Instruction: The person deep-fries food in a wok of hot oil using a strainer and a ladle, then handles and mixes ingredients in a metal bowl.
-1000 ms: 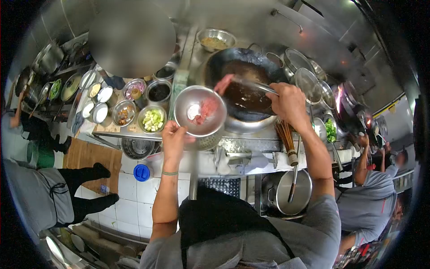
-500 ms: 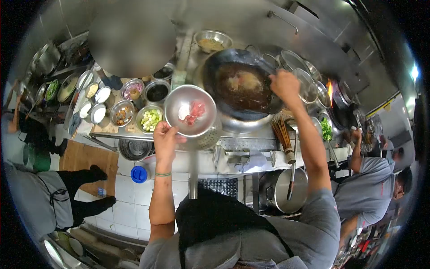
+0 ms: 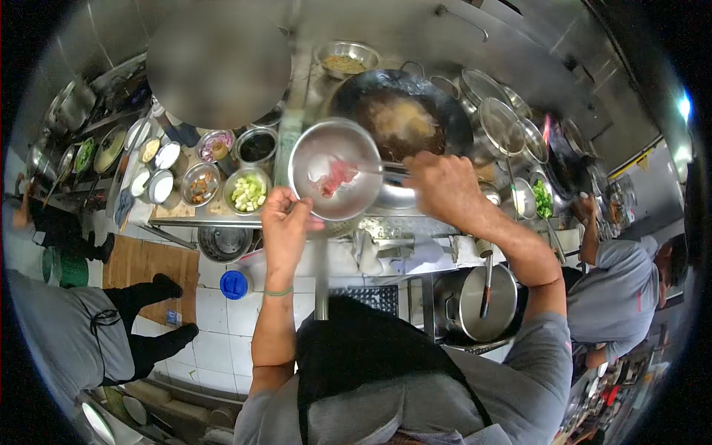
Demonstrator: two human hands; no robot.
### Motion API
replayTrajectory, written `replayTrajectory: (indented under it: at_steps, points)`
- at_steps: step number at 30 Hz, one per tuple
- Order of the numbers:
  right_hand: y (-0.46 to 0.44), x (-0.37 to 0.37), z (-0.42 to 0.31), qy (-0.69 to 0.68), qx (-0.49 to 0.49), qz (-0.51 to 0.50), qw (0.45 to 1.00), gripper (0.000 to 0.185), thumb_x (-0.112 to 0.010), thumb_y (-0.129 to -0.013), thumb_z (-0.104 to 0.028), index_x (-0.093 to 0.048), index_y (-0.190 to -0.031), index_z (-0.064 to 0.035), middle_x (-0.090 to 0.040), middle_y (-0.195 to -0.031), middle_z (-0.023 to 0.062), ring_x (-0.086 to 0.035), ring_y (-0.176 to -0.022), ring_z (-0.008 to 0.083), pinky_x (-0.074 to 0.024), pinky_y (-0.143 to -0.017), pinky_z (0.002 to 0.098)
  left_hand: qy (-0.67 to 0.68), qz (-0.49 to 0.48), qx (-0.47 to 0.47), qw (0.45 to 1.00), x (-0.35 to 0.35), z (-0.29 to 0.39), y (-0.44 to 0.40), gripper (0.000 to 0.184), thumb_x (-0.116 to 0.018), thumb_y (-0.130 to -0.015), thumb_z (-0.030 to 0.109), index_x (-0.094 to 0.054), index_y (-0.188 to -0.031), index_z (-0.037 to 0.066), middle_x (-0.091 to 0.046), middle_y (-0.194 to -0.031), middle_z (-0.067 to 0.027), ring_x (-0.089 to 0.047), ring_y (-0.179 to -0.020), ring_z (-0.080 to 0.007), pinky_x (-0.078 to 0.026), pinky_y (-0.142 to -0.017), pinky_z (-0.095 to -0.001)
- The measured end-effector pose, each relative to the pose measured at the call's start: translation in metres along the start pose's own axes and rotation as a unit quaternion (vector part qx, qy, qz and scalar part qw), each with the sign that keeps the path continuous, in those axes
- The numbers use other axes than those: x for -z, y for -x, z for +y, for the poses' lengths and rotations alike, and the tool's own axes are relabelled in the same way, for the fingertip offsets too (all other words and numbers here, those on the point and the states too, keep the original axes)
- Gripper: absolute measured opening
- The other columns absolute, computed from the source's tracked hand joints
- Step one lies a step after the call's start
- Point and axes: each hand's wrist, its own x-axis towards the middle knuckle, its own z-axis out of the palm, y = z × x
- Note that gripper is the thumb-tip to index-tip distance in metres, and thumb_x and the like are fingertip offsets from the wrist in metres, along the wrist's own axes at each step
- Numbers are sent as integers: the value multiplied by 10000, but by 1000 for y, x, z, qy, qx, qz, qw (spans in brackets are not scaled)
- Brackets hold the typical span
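My left hand (image 3: 288, 215) pinches the near rim of a steel bowl (image 3: 304, 189), tilted toward me. Pink raw meat strips (image 3: 335, 176) and a pale white blob lie inside it. My right hand (image 3: 445, 185) is closed around a thin metal-looking utensil (image 3: 393, 169) that reaches over the bowl's right side to the meat; whether it is chopsticks or tongs is unclear. Behind my right hand, a black wok (image 3: 356, 93) holds dark liquid with a foamy patch (image 3: 400, 122). A long metal handle (image 3: 321, 282) runs toward me from below the bowl.
At left stand bowls of cut green vegetable (image 3: 248, 193), dark sauce (image 3: 257, 146) and chopped onion (image 3: 215, 144). Strainers (image 3: 500, 126) line the wok's right; flame (image 3: 547, 133) burns beyond. A pot (image 3: 486, 304) sits below. Co-workers stand left (image 3: 67, 319) and right (image 3: 615, 297).
My right hand has come from the wok's right edge leftward and nearer, to the bowl. The bowl has shifted slightly right and away. The foam in the wok looks larger.
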Motion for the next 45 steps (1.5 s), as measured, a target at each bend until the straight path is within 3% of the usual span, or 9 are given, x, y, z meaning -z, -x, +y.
replayTrajectory:
  at_steps: [8, 14, 17, 21, 26, 29, 35, 41, 45]
  points:
    - [13, 3, 44, -28, -129, 117, 984, 225, -715, -765, -169, -709, -946, -36, -693, -921, 182, -683, -772, 359, -549, -709, 446, 16, 51, 29, 998, 22, -43, -21, 118, -564, -866, -27, -466, -840, 33, -554, -738, -56, -609, -545, -136, -567, -476, -254]
    - [1, -75, 143, 90, -275, -47, 956, 285, -670, -813, -301, -708, -936, -47, -689, -901, 210, -679, -796, 385, -546, -744, 452, 34, 45, 27, 998, 24, -53, -24, 127, -577, -854, -20, -470, -863, 48, -606, -754, -103, -638, -537, -191, -584, -474, -305]
    - [0, -71, 139, 111, -345, -27, 932, 288, -657, -830, -319, -705, -941, -58, -692, -900, 202, -675, -798, 396, -545, -746, 446, 11, 40, 34, 999, 23, -43, -20, 129, -580, -859, -14, -467, -873, 48, -608, -765, -105, -637, -534, -188, -584, -483, -300]
    - [15, -12, 86, -38, -223, 81, 971, 317, -685, -832, -288, -693, -1026, -37, -695, -926, 167, -675, -858, 356, -528, -762, 469, 7, 31, 31, 999, 28, -34, -16, 127, -587, -860, -7, -472, -866, 47, -591, -765, -85, -619, -532, -156, -572, -477, -278]
    - [17, 10, 8, 47, -69, -81, 993, 260, -666, -827, -202, -686, -1046, -63, -673, -972, 130, -673, -749, 315, -533, -641, 413, -49, -11, 19, 999, 7, -12, -15, 130, -594, -857, 0, -475, -839, 49, -544, -737, -39, -587, -531, -108, -537, -450, -243]
    - [7, -23, 8, 67, 3, -73, 995, 232, -648, -814, -152, -690, -1023, -62, -679, -945, 114, -677, -749, 299, -523, -583, 412, -68, -36, -7, 997, 4, -11, -14, 135, -587, -858, 7, -463, -829, 51, -541, -735, -37, -588, -525, -108, -519, -438, -238]
    - [3, -10, 33, 37, -124, 71, 989, 177, -661, -794, -211, -691, -838, -43, -675, -735, 172, -682, -694, 341, -543, -627, 452, -45, 33, 13, 998, 35, -38, -19, 144, -565, -850, -9, -438, -816, 51, -558, -775, -55, -603, -507, -131, -525, -430, -252]
    - [-28, -83, 128, 132, -219, -69, 964, 229, -703, -792, -252, -694, -867, -36, -684, -808, 193, -680, -752, 372, -547, -673, 451, 6, 44, 33, 998, 47, -39, -12, 135, -554, -865, -16, -443, -825, 52, -595, -752, -99, -632, -513, -180, -564, -445, -275]
    - [-16, -51, 91, 65, -216, 68, 972, 227, -701, -808, -245, -696, -896, -36, -685, -891, 213, -682, -796, 366, -548, -705, 437, 24, 52, 45, 997, 54, -30, -6, 146, -576, -866, -16, -448, -846, 50, -583, -775, -81, -610, -511, -145, -554, -440, -259]
